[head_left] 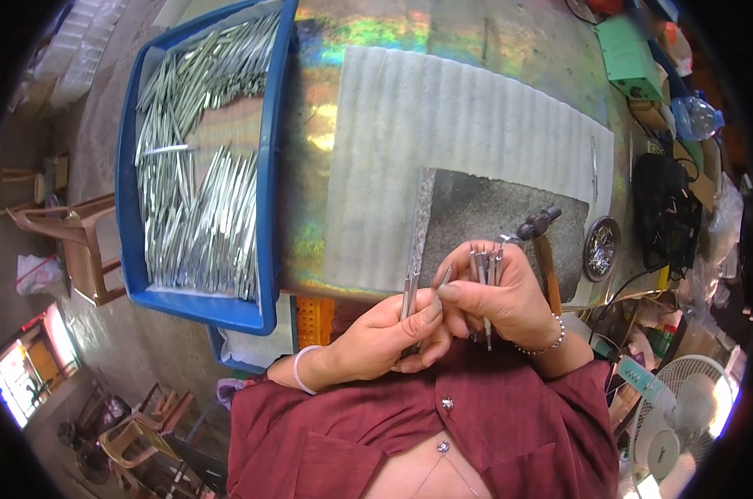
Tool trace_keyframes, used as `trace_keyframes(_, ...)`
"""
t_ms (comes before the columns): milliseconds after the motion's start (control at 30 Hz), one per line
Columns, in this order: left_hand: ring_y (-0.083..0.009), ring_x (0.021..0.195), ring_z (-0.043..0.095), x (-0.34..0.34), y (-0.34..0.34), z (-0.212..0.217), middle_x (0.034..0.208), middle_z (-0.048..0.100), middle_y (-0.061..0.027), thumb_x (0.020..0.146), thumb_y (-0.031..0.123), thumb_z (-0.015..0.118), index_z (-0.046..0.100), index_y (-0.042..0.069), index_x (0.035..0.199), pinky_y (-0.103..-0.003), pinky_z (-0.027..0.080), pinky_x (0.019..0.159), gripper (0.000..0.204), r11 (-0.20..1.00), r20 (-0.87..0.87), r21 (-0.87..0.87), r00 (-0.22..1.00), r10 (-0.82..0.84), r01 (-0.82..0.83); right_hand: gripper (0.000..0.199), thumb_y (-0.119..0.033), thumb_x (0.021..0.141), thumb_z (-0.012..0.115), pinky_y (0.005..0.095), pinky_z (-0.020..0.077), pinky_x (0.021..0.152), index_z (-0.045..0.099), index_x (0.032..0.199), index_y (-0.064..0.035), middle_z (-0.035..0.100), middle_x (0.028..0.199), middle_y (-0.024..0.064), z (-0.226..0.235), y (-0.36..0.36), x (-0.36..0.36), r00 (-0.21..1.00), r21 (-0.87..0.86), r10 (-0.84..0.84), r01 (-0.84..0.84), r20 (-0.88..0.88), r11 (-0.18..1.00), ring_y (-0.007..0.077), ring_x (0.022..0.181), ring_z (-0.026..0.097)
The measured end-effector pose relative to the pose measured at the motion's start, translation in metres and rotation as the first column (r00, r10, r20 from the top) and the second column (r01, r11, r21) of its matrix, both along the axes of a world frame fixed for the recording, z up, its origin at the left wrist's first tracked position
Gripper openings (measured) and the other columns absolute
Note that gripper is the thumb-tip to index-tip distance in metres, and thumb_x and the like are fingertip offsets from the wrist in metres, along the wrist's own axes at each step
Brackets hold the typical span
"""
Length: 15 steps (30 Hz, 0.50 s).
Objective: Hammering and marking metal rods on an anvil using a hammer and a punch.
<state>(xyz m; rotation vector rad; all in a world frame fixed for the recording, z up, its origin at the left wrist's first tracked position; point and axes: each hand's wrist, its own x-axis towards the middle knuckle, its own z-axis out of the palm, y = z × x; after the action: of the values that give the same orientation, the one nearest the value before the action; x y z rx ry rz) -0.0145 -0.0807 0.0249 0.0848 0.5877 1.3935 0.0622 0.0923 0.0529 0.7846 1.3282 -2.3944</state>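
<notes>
In front of my chest, my left hand (393, 334) is closed around a few thin metal rods (409, 293), which point up past its fingers. Touching it on the right, my right hand (514, 293) grips a small fanned bunch of similar rods (487, 264). Between thumb and fingertips of the right hand, one pointed rod tip (447, 273) stands apart from the bunch. Just beyond the hands lies a dark stone slab (476, 204). Resting on it is a hammer (548, 270) with a wooden handle, partly behind my right hand.
A blue tray (272, 166) full of metal rods (202, 241) stands on the left. White ribbed foam (443, 108) lies under the slab. On the right are a round dish (588, 266) of small metal bits, a black bag (663, 200), a green box (626, 62) and a fan (684, 407).
</notes>
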Motion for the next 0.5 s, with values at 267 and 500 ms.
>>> trace_keyframes(267,-0.0099,0.058,0.054,-0.002,0.019,0.000,0.076,0.055,-0.0059,0.099,0.028,0.041,0.046,0.004,0.103,-0.020,0.044,0.050,0.025,0.983,-0.023,-0.131,0.991,0.129,-0.131,0.011,-0.009,0.086,0.062,0.0193,0.0379,0.042,0.058,0.088,0.0009,0.060,0.065,0.0030,-0.004,0.014,0.006,0.995,-0.012,-0.100,0.100,-0.014,0.995,0.0046,0.048,0.049)
trace_keyframes(500,-0.0183,0.077,0.064,-0.007,0.018,-0.009,0.089,0.061,-0.0117,0.097,0.023,0.046,0.044,0.003,0.106,-0.027,0.052,0.068,0.022,0.996,-0.015,-0.037,0.997,0.077,-0.078,0.011,-0.011,0.088,0.061,0.0198,0.0377,0.044,0.058,0.088,0.0003,0.059,0.066,0.0022,-0.005,0.016,0.004,0.994,-0.035,-0.109,0.110,0.030,0.993,0.0039,0.050,0.048)
